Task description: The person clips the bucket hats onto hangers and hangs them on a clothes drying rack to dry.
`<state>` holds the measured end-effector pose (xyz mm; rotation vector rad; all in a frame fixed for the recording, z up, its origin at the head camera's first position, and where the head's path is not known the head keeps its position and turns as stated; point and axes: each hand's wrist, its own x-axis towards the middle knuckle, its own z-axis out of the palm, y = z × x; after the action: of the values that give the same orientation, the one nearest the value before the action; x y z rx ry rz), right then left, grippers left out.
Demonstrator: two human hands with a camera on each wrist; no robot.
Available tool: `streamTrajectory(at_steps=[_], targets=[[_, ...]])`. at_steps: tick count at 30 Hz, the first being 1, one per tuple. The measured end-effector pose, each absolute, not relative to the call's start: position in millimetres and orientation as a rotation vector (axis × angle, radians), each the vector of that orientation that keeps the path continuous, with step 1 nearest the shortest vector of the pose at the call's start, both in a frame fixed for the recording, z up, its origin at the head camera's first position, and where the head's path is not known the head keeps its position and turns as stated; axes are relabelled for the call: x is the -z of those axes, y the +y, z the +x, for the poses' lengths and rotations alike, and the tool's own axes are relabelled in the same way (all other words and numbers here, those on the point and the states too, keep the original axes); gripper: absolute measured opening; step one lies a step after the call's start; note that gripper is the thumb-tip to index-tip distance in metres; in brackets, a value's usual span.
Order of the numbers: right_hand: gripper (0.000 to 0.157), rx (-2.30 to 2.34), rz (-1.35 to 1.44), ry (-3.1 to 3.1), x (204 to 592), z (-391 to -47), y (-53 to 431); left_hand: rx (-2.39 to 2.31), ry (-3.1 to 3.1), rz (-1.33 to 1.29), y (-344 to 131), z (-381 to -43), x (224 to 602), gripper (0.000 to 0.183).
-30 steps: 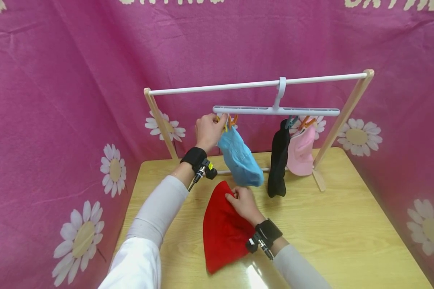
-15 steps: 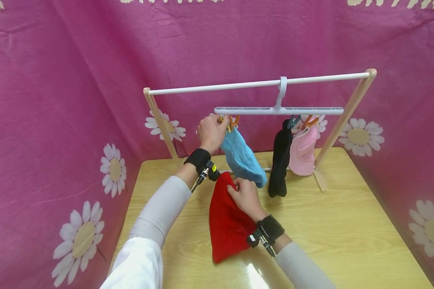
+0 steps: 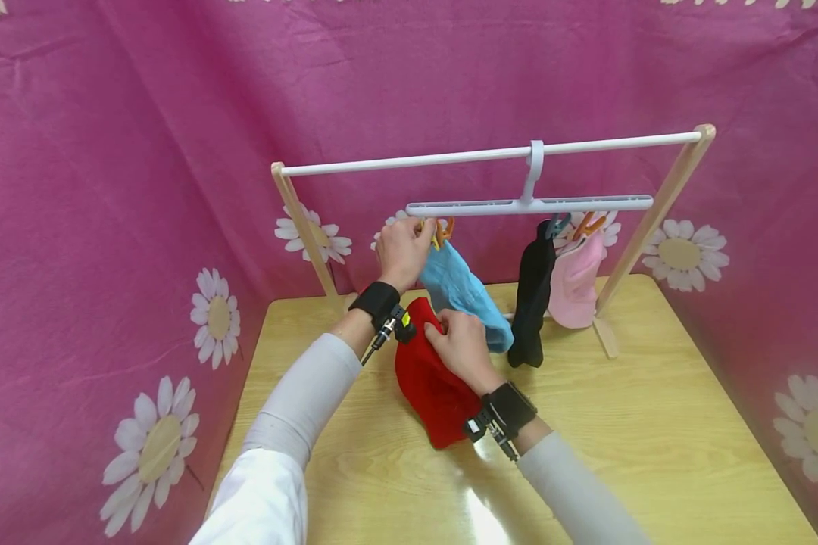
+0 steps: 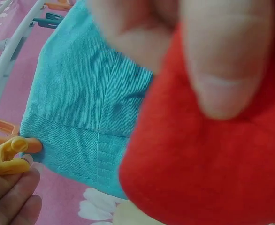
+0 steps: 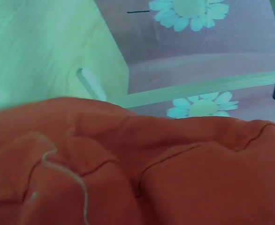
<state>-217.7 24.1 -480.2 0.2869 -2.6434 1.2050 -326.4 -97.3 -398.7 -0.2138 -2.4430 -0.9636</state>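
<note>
My left hand (image 3: 405,250) is raised to the left end of the pale hanger (image 3: 477,207). In the left wrist view it pinches a yellow clothespin (image 4: 10,161) next to an orange clothespin (image 3: 446,229). From the orange pin hangs a light blue hat (image 3: 466,291), tilted down to the right. My right hand (image 3: 465,350) grips a red cloth hat (image 3: 432,382) near its upper edge, in front of the blue hat and below my left hand. Folds and seams of the red hat fill the lower right wrist view; the right fingertips are hidden there.
A black sock (image 3: 532,303) hangs from a dark blue-grey clothespin (image 3: 557,225), with a pink cap (image 3: 576,288) beside it on an orange pin. The hanger hooks over a white rod (image 3: 409,161) between wooden legs (image 3: 307,231) on the wooden table (image 3: 627,424).
My right hand has lifted the red hat up and away from me, closer to the blue hat and my left hand. The left hand, with the clothespin, has shifted slightly right.
</note>
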Motion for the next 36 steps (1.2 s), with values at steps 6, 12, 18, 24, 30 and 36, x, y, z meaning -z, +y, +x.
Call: streamTrajectory(at_steps=[6, 12, 18, 24, 30, 36], targets=[[0.025, -1.204, 0.332, -2.711, 463, -230, 26, 0.899, -2.454, -0.245, -99, -326, 399, 0.047], [0.027, -1.150, 0.365, -2.743, 447, -242, 29, 0.881, -2.466, -0.245, -101, -326, 399, 0.048], [0.031, -1.089, 0.370, -2.766, 432, -254, 34, 0.872, -2.472, -0.284, -102, -324, 396, 0.049], [0.037, -1.048, 0.342, -2.795, 421, -263, 40, 0.872, -2.460, -0.316, -102, -324, 393, 0.049], [0.034, -1.048, 0.332, -2.815, 406, -270, 42, 0.898, -2.442, -0.339, -102, -326, 393, 0.049], [0.038, -0.935, 0.403, -2.840, 396, -278, 41, 0.875, -2.427, -0.341, -103, -327, 399, 0.047]])
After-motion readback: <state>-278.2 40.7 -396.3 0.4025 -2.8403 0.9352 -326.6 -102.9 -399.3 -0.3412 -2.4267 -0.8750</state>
